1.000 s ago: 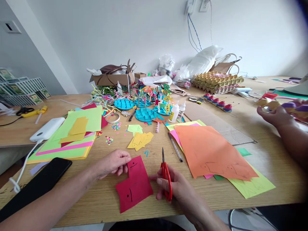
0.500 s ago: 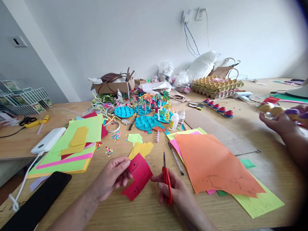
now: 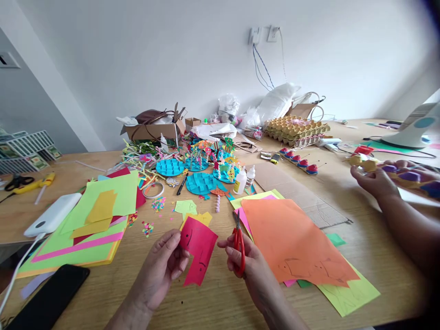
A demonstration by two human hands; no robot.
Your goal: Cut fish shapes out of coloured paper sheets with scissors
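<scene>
Between thumb and fingers, my left hand [image 3: 170, 256] grips a piece of red paper [image 3: 201, 240] by its upper left edge. The paper is bent and marked with dark dots and curved pen lines. My right hand [image 3: 245, 261] is closed around the red handles of a pair of scissors [image 3: 240, 245], whose blades point up and look closed. The blades are apart from the paper, just right of it. Behind the paper lie yellow paper pieces [image 3: 205, 218] and a pale green cutout [image 3: 186, 207].
Orange paper [image 3: 292, 233] with pencil drawings lies at right, and coloured sheets [image 3: 113, 201] at left, near a black phone [image 3: 51, 293]. Glue bottles [image 3: 239, 180] and blue discs [image 3: 202, 183] stand farther back. Another person's hands [image 3: 376, 183] hold a painted egg-carton strip [image 3: 407, 176].
The view has swung to the right. My left hand has turned the red paper, so its lower part hangs more upright. The scissors stay in my right hand.
</scene>
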